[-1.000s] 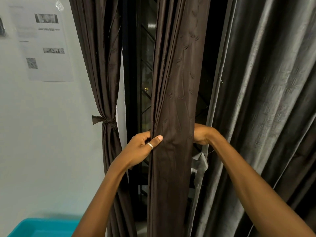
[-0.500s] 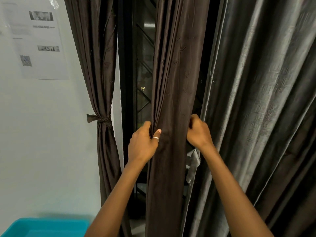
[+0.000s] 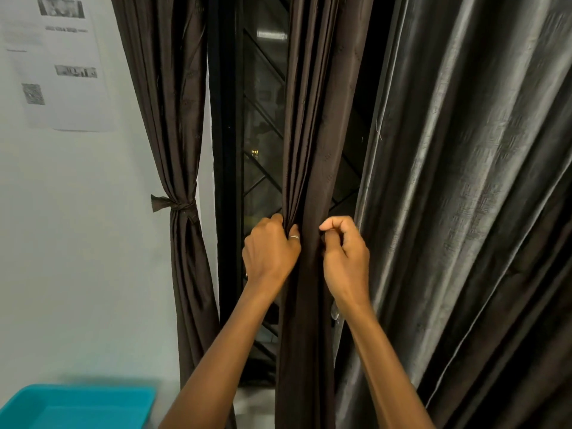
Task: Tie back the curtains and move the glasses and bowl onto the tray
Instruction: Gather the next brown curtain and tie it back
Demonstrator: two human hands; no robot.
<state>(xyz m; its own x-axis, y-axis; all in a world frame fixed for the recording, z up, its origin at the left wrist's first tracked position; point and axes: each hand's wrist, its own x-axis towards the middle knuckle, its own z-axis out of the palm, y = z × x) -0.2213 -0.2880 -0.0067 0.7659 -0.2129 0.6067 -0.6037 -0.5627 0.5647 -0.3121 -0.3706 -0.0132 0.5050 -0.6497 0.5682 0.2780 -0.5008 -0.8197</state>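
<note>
A dark brown curtain panel (image 3: 312, 144) hangs gathered in front of the window. My left hand (image 3: 269, 252) grips its left edge at mid height, a ring on the thumb. My right hand (image 3: 346, 252) is curled against the right side of the same bunch, fingers pinching the cloth. At the left, a second brown curtain (image 3: 173, 119) is tied back with a knotted fabric band (image 3: 176, 207). A turquoise tray (image 3: 77, 407) shows at the bottom left corner. No glasses or bowl are in view.
A wide grey-brown shiny curtain (image 3: 464, 212) fills the right side. Between the brown panels is a dark window with a diagonal metal grille (image 3: 260, 150). A printed paper sheet (image 3: 55, 63) is stuck on the white wall at top left.
My right hand came from behind the panel's right edge round to its front, close to the left hand. The curtain bunch between my hands has narrowed. The view drifted slightly.
</note>
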